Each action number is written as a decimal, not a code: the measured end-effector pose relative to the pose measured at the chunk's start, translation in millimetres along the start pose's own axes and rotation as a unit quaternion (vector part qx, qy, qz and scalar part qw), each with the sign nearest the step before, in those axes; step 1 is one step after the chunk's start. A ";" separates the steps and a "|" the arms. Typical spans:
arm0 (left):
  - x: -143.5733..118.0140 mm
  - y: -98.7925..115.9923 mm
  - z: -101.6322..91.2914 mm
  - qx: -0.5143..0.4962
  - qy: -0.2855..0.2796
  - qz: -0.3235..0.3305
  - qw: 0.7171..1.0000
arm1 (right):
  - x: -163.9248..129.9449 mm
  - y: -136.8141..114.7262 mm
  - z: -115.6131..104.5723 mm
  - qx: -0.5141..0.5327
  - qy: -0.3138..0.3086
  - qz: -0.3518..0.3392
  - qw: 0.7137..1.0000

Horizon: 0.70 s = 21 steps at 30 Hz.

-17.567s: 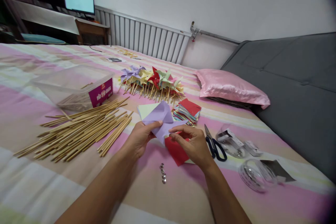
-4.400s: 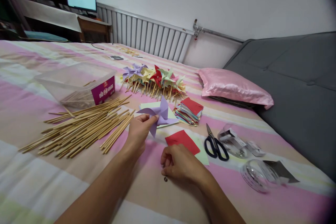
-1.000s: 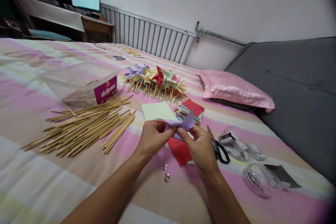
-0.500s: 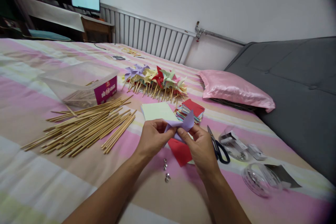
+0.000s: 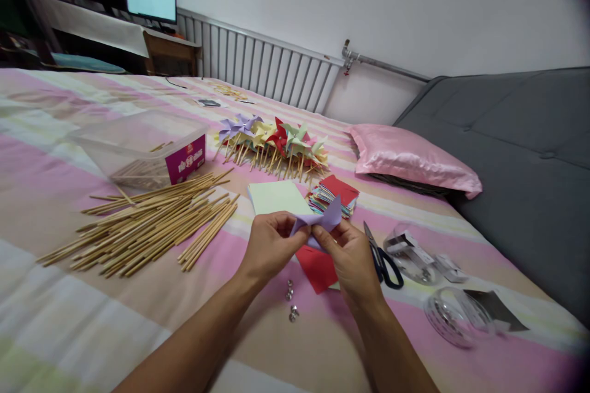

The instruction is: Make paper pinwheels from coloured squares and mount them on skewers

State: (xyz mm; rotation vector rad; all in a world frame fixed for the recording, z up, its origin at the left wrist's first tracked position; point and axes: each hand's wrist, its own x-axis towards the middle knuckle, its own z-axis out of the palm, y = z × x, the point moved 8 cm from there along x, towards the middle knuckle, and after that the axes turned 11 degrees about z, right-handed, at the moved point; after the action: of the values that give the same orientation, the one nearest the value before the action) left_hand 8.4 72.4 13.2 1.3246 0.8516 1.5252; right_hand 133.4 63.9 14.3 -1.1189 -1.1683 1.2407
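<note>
Over the bed (image 5: 69,319), my left hand (image 5: 270,245) and right hand (image 5: 353,255) both pinch the purple paper pinwheel (image 5: 322,221). I think I am pinning its middle. Next I need a stick (image 5: 203,236), held steady.

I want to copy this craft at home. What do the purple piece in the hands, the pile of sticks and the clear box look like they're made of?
Purple pinwheel: thin matte paper, judging by its creased, curled flaps. Sticks: pale bare wood or bamboo; which one is unclear. Clear box: see-through glossy plastic, seemingly, with a magenta label.
</note>
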 end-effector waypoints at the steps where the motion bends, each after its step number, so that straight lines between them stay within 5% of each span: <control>1: -0.2 0.1 0.4 -0.003 0.000 0.000 1.000 | 0.1 0.3 -0.5 0.002 0.002 0.002 1.000; 12: -2.1 -6.8 10.4 -0.081 -0.028 -0.076 0.993 | -1.7 -2.4 -5.5 -0.030 0.044 -0.013 0.999; 21: -0.4 -12.4 2.2 -0.114 -0.007 -0.113 0.987 | -2.9 -3.2 -0.5 0.099 -0.035 0.078 0.991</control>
State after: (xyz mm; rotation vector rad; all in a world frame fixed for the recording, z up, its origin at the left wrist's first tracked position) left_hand 13.0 76.2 2.0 1.0347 0.7659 1.3876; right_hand 134.2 61.0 17.4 -1.0398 -0.9975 1.4933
